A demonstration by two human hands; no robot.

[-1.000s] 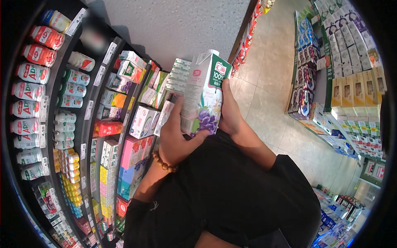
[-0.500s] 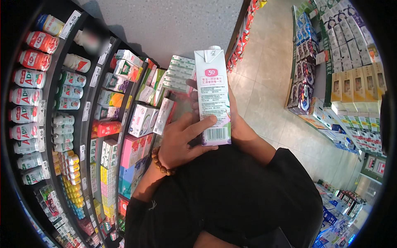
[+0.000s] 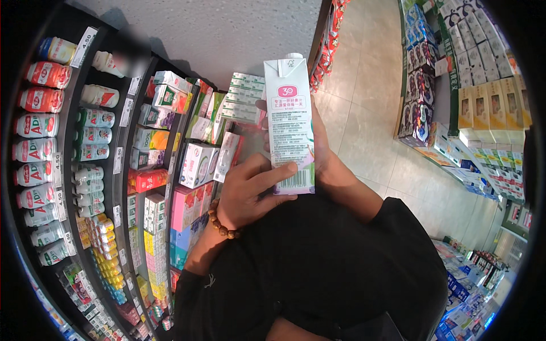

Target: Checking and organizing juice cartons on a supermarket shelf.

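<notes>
A tall white juice carton [image 3: 289, 136] with a pink logo, rows of small print and a barcode stands upright before my chest, its white cap at the top. My right hand [image 3: 320, 142] grips it from behind and along its right edge. Its palm is hidden, though fingertips show past the carton's left edge. Lower down, my left hand [image 3: 245, 186] holds the left side, with its index finger laid across the print above the barcode and its thumb near the bottom edge. A beaded bracelet [image 3: 222, 223] circles the left wrist.
On the left, a dark shelf rack [image 3: 116, 148] carries white bottles [image 3: 37, 150], small yellow bottles [image 3: 111, 256] and boxed drinks [image 3: 199, 165]. A grey speckled wall [image 3: 239, 34] rises behind it. Across the tiled floor [image 3: 361, 108] are stacked cartons [image 3: 492, 116] at right.
The carton and both hands sit slightly higher and further left in the picture. The view has shifted a little over the shelves. Both hands keep their hold on the carton.
</notes>
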